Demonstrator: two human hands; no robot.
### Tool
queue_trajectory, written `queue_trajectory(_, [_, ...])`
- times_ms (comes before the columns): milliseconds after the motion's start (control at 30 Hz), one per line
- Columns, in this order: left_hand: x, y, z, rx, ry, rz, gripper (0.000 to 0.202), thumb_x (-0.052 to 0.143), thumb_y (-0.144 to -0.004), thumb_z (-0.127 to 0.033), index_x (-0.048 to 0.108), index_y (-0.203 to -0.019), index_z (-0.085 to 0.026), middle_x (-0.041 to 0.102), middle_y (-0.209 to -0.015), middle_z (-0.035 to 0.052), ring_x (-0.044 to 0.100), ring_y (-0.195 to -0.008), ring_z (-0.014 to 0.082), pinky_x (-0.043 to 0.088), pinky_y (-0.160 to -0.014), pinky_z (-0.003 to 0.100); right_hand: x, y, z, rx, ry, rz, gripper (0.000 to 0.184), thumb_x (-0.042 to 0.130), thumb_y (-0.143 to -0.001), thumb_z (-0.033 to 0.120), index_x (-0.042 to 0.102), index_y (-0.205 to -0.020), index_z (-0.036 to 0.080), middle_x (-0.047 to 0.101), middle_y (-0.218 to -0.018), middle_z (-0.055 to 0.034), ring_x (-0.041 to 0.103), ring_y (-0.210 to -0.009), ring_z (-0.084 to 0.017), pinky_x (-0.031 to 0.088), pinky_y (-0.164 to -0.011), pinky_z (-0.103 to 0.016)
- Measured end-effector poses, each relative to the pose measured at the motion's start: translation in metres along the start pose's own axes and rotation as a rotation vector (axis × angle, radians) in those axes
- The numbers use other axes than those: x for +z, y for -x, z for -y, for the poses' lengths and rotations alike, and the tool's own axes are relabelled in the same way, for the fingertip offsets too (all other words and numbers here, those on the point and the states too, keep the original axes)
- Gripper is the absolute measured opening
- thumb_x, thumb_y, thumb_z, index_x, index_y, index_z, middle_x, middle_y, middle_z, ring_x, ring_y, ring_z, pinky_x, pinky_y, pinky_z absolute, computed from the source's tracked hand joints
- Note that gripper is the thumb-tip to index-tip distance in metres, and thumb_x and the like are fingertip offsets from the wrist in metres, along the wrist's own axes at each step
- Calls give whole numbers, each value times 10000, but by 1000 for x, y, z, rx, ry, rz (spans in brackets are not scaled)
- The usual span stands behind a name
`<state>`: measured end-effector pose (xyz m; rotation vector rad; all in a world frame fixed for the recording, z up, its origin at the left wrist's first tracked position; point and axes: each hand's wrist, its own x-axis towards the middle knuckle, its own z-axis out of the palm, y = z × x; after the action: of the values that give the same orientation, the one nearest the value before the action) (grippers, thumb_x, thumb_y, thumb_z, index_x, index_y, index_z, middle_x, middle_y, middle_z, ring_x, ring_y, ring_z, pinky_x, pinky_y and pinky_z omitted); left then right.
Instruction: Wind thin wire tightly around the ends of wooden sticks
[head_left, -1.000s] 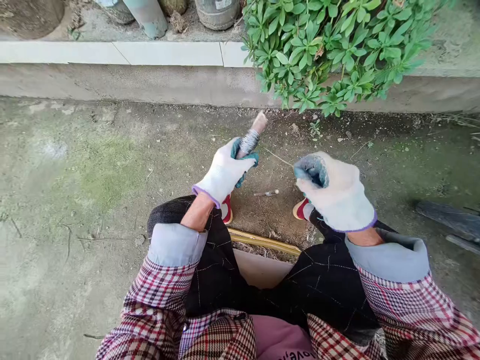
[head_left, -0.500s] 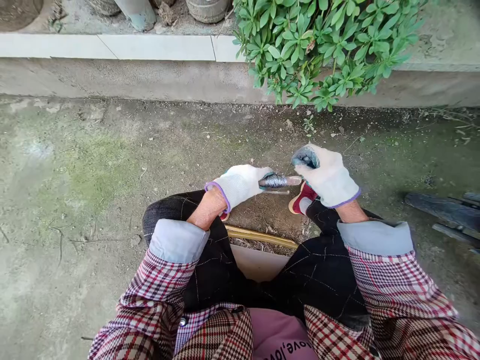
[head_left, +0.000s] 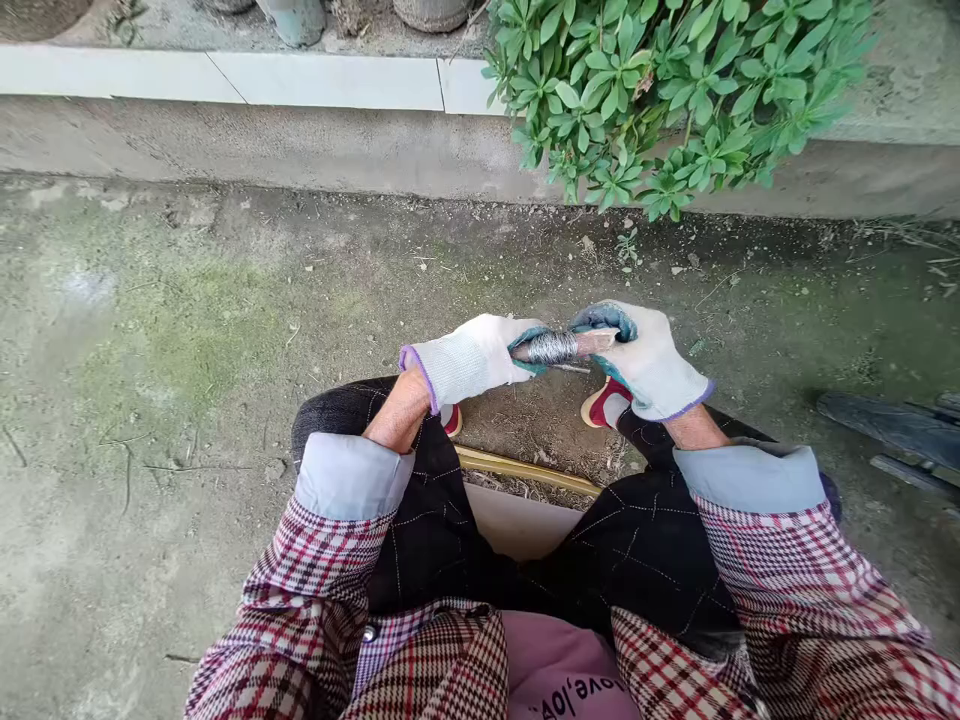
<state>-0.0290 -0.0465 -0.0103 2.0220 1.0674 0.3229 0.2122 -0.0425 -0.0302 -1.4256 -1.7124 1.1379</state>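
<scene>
Between my hands lies a wooden stick with thin silvery wire [head_left: 553, 348] wound round its middle. My left hand [head_left: 484, 350], in a white glove with a blue-green palm, is closed around the stick's left end. My right hand [head_left: 646, 350], gloved the same way, has its fingers curled round the right end, whose pale tip shows by the thumb. Just below the stick, a thin straight rod [head_left: 574, 369] sticks out; its left part is hidden by my left hand.
Yellowish strips [head_left: 525, 468] lie on the ground between my legs, in front of a pale board [head_left: 517, 520]. A leafy green plant [head_left: 675, 100] hangs over the white-edged ledge [head_left: 330, 80] ahead. Dark planks [head_left: 892, 425] are at the right.
My right hand has come down and inward onto the stick's right end, where before it was raised just above it. My left hand still holds the other end.
</scene>
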Motion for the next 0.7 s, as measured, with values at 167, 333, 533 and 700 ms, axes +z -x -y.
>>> queue_trajectory(167, [10,-5,6,-39,-2,-80,215,654,-878,-251,740,-1048,-150,733,-871,-5,616,-761,125,447,-703,227,18,-1,-5,-2,-33,-109,131,664,-703,328,571,-659,247,563,-655,4,495,-626,-174,445,-594,-345])
queue_trajectory(333, [11,-12,11,-209,-138,-216,277,668,-915,-307,735,-1153,-182,768,-939,44,692,-802,184,498,-757,282,41,6,-8,114,-71,-56,155,611,-806,378,620,-769,228,597,-654,12,514,-588,-159,440,-577,-313])
queue_trajectory(533, [2,-15,14,-482,-432,-106,313,560,-993,-365,732,-1211,-220,779,-947,109,734,-844,255,533,-769,349,25,16,7,-43,332,232,102,616,-857,274,713,-846,244,747,-799,-36,659,-709,-217,491,-694,-341])
queue_trajectory(700, [15,-14,7,-296,-344,288,164,630,-878,-249,759,-975,-219,735,-852,53,659,-754,204,504,-719,320,-8,7,15,-60,406,188,128,638,-877,267,763,-892,249,807,-925,-70,718,-838,-268,540,-767,-407])
